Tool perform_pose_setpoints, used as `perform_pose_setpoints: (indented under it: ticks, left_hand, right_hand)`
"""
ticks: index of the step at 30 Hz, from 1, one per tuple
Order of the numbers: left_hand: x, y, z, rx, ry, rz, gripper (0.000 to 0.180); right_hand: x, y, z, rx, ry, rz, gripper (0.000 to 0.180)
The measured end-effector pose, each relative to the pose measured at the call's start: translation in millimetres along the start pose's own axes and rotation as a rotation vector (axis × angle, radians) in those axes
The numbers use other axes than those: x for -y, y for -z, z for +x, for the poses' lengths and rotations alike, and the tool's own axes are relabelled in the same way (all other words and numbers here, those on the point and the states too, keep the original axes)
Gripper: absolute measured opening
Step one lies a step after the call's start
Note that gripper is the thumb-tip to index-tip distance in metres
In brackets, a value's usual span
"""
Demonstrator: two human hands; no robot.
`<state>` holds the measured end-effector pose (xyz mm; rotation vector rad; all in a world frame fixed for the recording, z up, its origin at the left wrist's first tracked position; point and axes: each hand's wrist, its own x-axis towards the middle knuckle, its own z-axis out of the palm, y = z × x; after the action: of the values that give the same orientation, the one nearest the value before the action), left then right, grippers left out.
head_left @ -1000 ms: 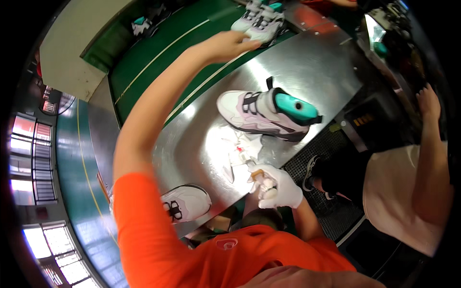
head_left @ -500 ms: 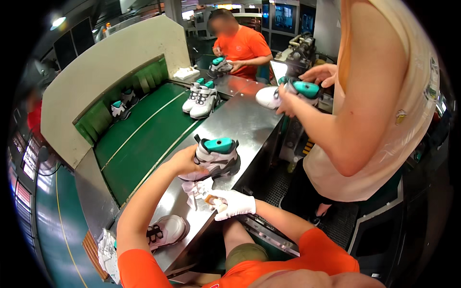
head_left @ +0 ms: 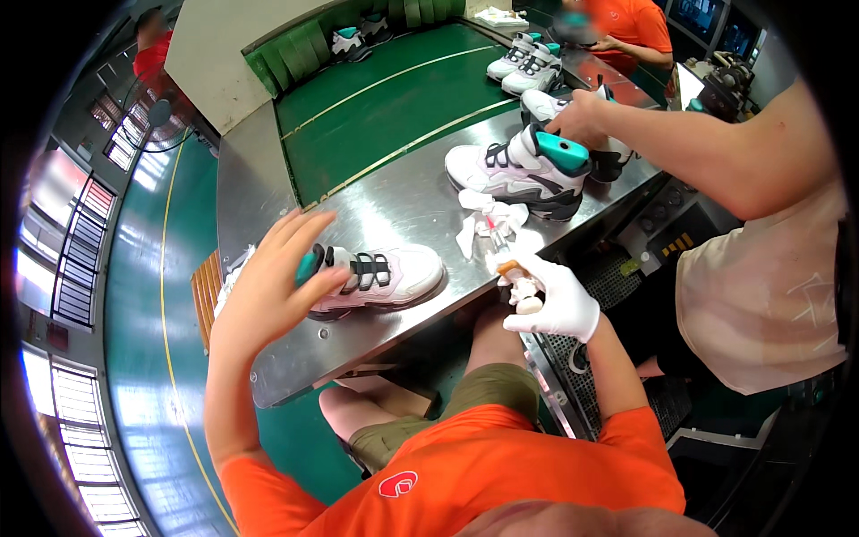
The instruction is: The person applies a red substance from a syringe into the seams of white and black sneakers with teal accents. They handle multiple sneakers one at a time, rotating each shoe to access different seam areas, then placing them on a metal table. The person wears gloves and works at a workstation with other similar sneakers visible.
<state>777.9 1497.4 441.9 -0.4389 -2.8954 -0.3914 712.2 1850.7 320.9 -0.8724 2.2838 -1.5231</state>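
Observation:
My left hand [head_left: 273, 277] is bare and open, fingers spread, at the heel end of a white and pale pink sneaker [head_left: 407, 276] with black straps. That sneaker lies on the metal bench, its teal insert partly behind my fingers. My right hand [head_left: 562, 302], in a white glove, is closed on a crumpled white wad [head_left: 522, 288] with a brownish piece at its top; the exact kind is unclear. Beyond it, crumpled white tissue [head_left: 483, 215] and a small clear tube with a red tip [head_left: 497, 237] lie beside a second sneaker [head_left: 497, 170], which holds a teal insert [head_left: 564, 154].
At the right a co-worker's hand [head_left: 582, 116] rests on another sneaker. A white pair [head_left: 532, 72] stands at the bench's far end, near a person in orange [head_left: 631, 31]. The green belt [head_left: 385, 107] runs alongside the metal bench [head_left: 376, 206], carrying dark-and-white shoes [head_left: 351, 45].
My left hand has let go of the strapped sneaker with the teal insert and moved left to the nearer one. The view has turned left. The co-worker's sneaker has come down to the bench.

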Motion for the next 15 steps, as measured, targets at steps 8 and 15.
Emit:
perform_pose_setpoints:
  ticks: [8,15]
  left_hand:
    - [-0.6,-23.2,-56.9,-0.127,0.737,-0.279,0.053]
    - [2.2,-6.4,6.5,0.300,1.098,-0.794,0.084]
  right_hand:
    - [2.8,0.0,0.9,0.005,-0.044,-0.015,0.080]
    - [-8.2,5.7,6.9,0.083,-0.003,-0.120,0.077]
